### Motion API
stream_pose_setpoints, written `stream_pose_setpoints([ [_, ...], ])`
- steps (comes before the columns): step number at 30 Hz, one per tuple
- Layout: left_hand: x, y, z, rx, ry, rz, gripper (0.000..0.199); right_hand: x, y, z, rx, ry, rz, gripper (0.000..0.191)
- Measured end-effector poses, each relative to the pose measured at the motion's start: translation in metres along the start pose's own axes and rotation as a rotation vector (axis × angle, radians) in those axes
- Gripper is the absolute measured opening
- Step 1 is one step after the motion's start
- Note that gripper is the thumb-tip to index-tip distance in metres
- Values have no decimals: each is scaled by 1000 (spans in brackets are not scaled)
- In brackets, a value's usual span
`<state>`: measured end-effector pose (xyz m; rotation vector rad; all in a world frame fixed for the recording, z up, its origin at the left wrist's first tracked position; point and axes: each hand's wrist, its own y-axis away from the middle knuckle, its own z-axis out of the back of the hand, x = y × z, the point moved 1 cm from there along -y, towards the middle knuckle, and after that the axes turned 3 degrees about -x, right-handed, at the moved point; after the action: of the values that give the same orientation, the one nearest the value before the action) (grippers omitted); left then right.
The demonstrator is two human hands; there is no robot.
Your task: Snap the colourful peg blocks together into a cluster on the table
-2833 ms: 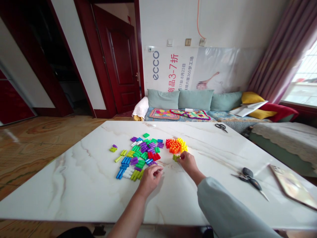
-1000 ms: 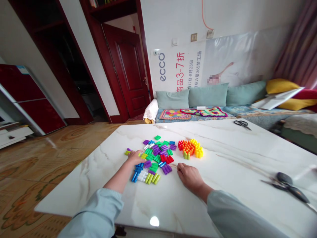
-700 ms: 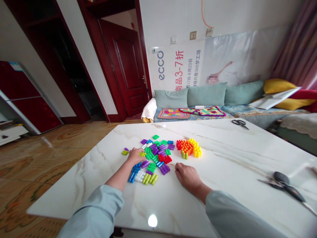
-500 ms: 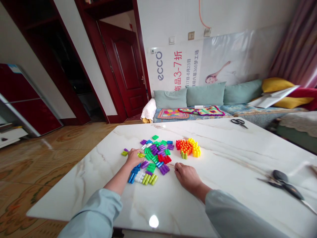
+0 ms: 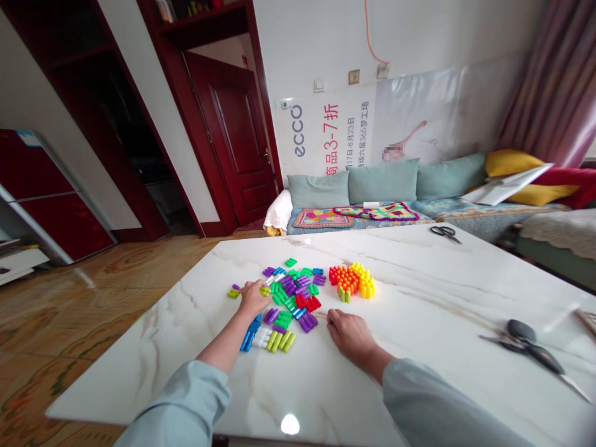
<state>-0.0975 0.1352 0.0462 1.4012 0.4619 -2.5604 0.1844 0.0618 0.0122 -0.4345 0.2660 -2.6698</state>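
Note:
My left hand is at the left side of a spread of coloured plastic pieces, its fingertips closed on a yellow-green piece. The pieces look like short rounded pegs joined in small groups: purple, green, red, white and blue. Several yellow-green pegs lie at the near edge. My right hand rests on the table to the right of the spread, fingers curled in; nothing shows in it. Beyond it, orange pegs and yellow pegs stand upright in a tight cluster.
The white marbled table carries dark-handled scissors at the right and smaller black scissors at the far edge. A sofa with green cushions stands behind. The tiled floor lies to the left.
The camera view has shifted slightly. My left hand stays at the yellow-green piece, and my right hand keeps its curled pose on the table.

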Motion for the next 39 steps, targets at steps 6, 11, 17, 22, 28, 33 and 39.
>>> stream_pose_setpoints([
  [6,-39,34,-25,100,537,93,24,-2,1,-5,-39,-40,1,13],
  [11,-55,93,-72,457,1430,433,26,-8,-6,-6,-68,-215,-104,10],
  [17,-44,123,-109,596,1653,609,42,-28,-14,11,46,-819,-360,20],
  [22,-43,132,-117,704,1446,403,51,-36,-11,34,3,-899,-354,40],
  [28,-49,141,-119,769,1255,332,64,-33,-8,40,173,-660,-239,35],
  [33,-48,141,-122,726,1239,351,74,-38,-10,42,79,-515,-192,22],
  [39,-47,141,-122,744,1267,320,69,-57,-10,53,-170,-275,-411,19],
])
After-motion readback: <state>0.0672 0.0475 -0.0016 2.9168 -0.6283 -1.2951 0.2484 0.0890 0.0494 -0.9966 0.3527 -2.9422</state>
